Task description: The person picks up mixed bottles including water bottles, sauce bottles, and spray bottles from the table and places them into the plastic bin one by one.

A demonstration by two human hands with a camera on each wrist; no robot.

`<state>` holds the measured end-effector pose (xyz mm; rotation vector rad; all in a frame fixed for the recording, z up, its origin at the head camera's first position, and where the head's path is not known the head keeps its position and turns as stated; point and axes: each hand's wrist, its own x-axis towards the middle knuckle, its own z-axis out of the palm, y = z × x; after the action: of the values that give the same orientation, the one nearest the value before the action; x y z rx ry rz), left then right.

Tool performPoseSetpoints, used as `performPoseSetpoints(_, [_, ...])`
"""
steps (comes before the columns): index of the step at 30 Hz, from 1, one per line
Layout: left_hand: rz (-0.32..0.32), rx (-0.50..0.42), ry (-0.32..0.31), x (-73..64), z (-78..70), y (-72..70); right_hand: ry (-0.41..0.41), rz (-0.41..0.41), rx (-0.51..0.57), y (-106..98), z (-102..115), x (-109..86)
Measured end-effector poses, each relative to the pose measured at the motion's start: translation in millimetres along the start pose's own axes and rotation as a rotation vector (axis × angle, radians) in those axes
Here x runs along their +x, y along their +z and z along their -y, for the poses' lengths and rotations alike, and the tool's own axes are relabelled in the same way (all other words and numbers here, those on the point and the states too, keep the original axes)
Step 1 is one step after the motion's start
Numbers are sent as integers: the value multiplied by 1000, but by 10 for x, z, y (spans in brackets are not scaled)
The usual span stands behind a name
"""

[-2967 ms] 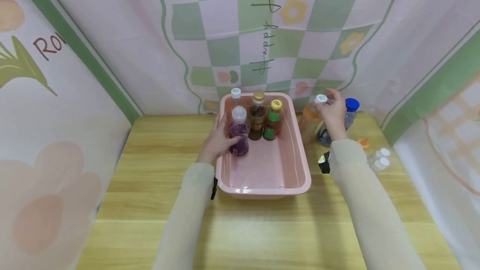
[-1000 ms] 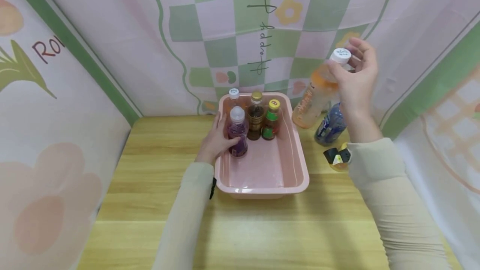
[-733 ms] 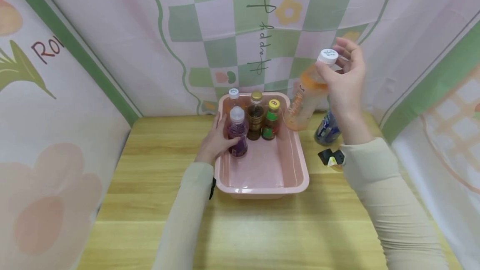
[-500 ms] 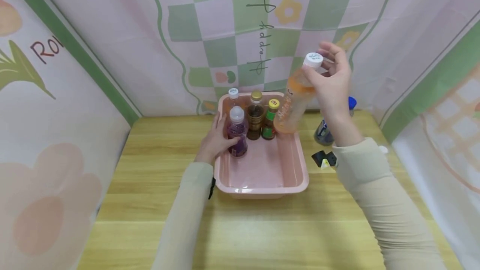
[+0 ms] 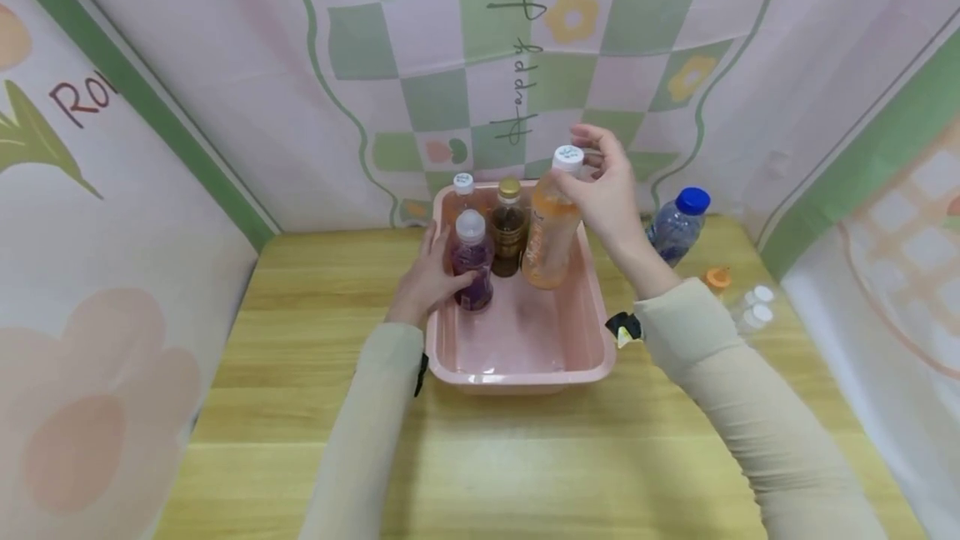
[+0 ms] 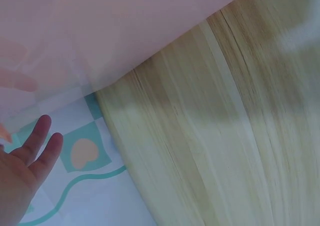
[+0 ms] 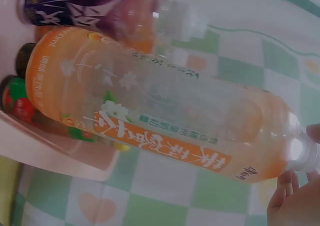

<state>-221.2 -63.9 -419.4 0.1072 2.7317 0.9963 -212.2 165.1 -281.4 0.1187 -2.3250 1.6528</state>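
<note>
My right hand (image 5: 603, 190) pinches a juice bottle (image 5: 551, 240) with orange label by its white-capped neck. The bottle leans slightly inside the far right part of the pink basin (image 5: 517, 378), overlapping the yellow-capped bottle, whose green and red label (image 7: 22, 103) shows in the right wrist view. My left hand (image 5: 427, 282) rests at the basin's left rim, fingers extended outside and thumb reaching in across the purple bottle (image 5: 474, 265). Two of its fingers (image 6: 42, 146) show spread beneath the basin wall. Beside the purple bottle stand a gold-capped dark bottle (image 5: 508, 232) and a white-capped bottle (image 5: 463, 190).
Right of the basin, on the wooden table (image 5: 300, 373), stands a blue-capped bottle (image 5: 677, 227). Nearby are an orange-capped item (image 5: 717, 277) and two small white-capped bottles (image 5: 756, 311). A patterned curtain (image 5: 427, 48) hangs behind.
My right hand has lifted the orange-labelled bottle from the table right of the basin, carried it left and lowered it into the basin. My left hand stays at the rim.
</note>
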Motion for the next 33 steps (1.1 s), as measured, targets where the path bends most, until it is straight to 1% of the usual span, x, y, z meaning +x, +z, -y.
performPoseSetpoints(5, [1,-9,-2,1,1,-3,22,61,-16,109,-130,4])
performPoseSetpoints(10, [4,-13,-11,-7,-1,-3,59,101,-25,220,-238,19])
performPoseSetpoints(15, [5,-11,-15,-9,-2,-6,75,134,-77,316,-337,26])
performPoseSetpoints(20, [-6,-6,3,-13,-4,-12,95,159,-115,410,-449,24])
performPoseSetpoints(22, [-10,-6,11,-14,0,-12,94,161,-124,445,-484,17])
performPoseSetpoints(25, [-11,-16,19,-19,3,-12,65,153,-168,490,-531,2])
performPoseSetpoints(28, [-9,-30,16,-21,3,-14,40,166,-188,526,-559,-10])
performPoseSetpoints(30, [-7,-38,15,-19,4,-17,43,185,-186,549,-568,-18])
performPoseSetpoints(33, [-16,-36,20,-8,12,-20,68,220,-174,574,-572,-29])
